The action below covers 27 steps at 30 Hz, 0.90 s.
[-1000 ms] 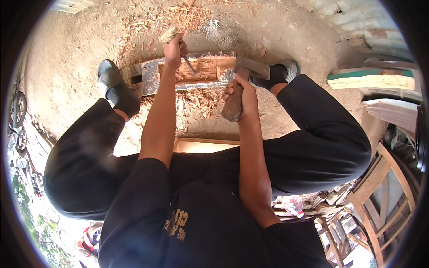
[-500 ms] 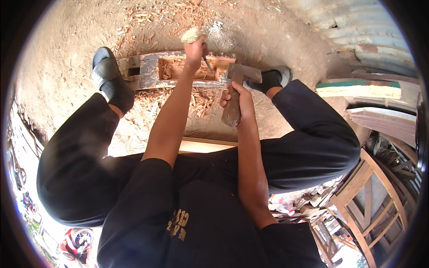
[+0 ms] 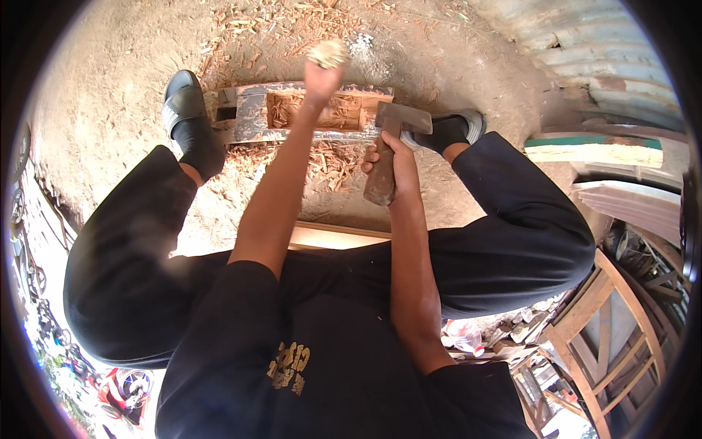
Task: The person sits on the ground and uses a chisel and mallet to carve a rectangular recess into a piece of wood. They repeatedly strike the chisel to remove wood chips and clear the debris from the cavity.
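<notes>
A chisel with a pale, frayed handle end [image 3: 328,54] is gripped in my left hand [image 3: 322,82], which is blurred and raised over a wooden block [image 3: 252,113]. The blade is hidden behind the hand. The block is worn grey on top, with a rectangular hollow cut in it, and reddish chips lie inside. My right hand [image 3: 401,167] is closed round the thick wooden handle of a hammer [image 3: 404,117]. Its dark, blocky head is up, beside the block's right end.
Wood chips [image 3: 333,167] are strewn on the dirt ground around the block. My sandalled feet stand at its two ends. Corrugated metal sheets [image 3: 585,44] and stacked boards [image 3: 629,201] lie to the right, with a wooden frame [image 3: 563,333] below them.
My left hand has lifted the chisel slightly up and to the right, away from the hollow. The hammer has hardly moved. The whole view has shifted a little.
</notes>
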Each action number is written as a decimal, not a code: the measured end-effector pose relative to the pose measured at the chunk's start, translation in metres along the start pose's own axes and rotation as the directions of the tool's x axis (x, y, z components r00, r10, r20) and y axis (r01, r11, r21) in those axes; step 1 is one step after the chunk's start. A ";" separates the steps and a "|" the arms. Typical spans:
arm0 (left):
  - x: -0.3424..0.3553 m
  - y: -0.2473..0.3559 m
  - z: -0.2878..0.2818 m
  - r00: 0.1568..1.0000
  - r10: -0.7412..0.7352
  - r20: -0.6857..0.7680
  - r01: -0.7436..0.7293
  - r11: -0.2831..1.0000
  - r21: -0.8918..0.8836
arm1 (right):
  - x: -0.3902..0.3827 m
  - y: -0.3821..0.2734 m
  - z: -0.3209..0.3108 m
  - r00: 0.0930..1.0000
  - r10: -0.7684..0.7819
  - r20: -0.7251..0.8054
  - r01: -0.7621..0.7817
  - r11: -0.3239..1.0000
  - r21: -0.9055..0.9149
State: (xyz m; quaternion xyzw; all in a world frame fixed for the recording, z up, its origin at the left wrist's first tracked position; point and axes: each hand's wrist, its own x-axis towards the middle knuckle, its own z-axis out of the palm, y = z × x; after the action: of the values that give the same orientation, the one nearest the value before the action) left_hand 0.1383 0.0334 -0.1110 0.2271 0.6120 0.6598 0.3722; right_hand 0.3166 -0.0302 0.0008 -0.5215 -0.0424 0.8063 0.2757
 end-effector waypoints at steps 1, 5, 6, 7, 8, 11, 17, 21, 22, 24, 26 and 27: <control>-0.006 -0.015 0.009 0.998 0.066 0.017 -0.064 0.992 -0.113 | 0.002 0.002 0.000 1.000 0.013 0.000 -0.013 1.000 -0.003; -0.027 -0.018 0.039 0.995 -0.037 0.093 0.046 0.994 -0.102 | 0.000 -0.008 -0.006 0.999 -0.036 -0.020 0.036 0.999 0.020; -0.024 -0.011 0.036 0.988 -0.104 0.117 0.115 0.989 -0.095 | 0.000 -0.010 -0.010 0.998 -0.061 -0.023 0.061 0.998 0.008; -0.020 -0.004 0.033 0.975 -0.171 0.141 0.184 0.979 -0.086 | 0.000 -0.013 -0.012 0.996 -0.086 -0.027 0.086 0.996 -0.005; -0.017 0.009 0.025 0.963 -0.241 0.124 0.251 0.965 -0.071 | 0.000 -0.014 -0.014 0.995 -0.090 -0.038 0.091 0.996 0.008; 0.002 0.022 -0.002 0.974 -0.213 0.071 0.197 0.962 0.190 | 0.001 -0.017 -0.013 0.994 -0.098 -0.044 0.100 0.994 0.047; 0.021 0.029 -0.023 0.979 -0.185 0.090 0.187 0.982 -0.011 | -0.003 -0.010 -0.007 0.998 -0.063 -0.002 0.063 0.997 0.044; -0.008 0.022 0.017 0.984 -0.152 0.093 0.168 0.966 -0.195 | 0.000 -0.003 -0.003 0.999 0.020 0.038 -0.022 0.999 0.049; -0.011 0.012 0.015 0.976 -0.179 0.127 0.205 0.952 -0.229 | 0.002 -0.001 -0.002 0.998 0.034 0.044 -0.036 0.998 0.050; -0.013 0.002 0.009 0.966 -0.221 0.132 0.248 0.939 -0.239 | 0.002 -0.001 -0.003 0.999 0.044 0.031 -0.045 0.997 0.058; -0.007 0.006 -0.003 0.977 -0.215 0.014 0.213 0.957 -0.197 | 0.001 -0.001 -0.005 0.999 0.036 0.001 -0.036 0.997 0.073; 0.002 0.006 -0.016 0.976 -0.216 0.011 0.215 0.965 -0.152 | 0.001 -0.001 -0.005 1.000 0.028 -0.007 -0.027 0.997 0.072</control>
State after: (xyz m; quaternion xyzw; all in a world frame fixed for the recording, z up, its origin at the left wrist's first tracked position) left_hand 0.1239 0.0245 -0.1082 0.1284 0.5820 0.6608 0.4563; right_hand 0.3213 -0.0300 -0.0020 -0.5148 -0.0050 0.8090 0.2836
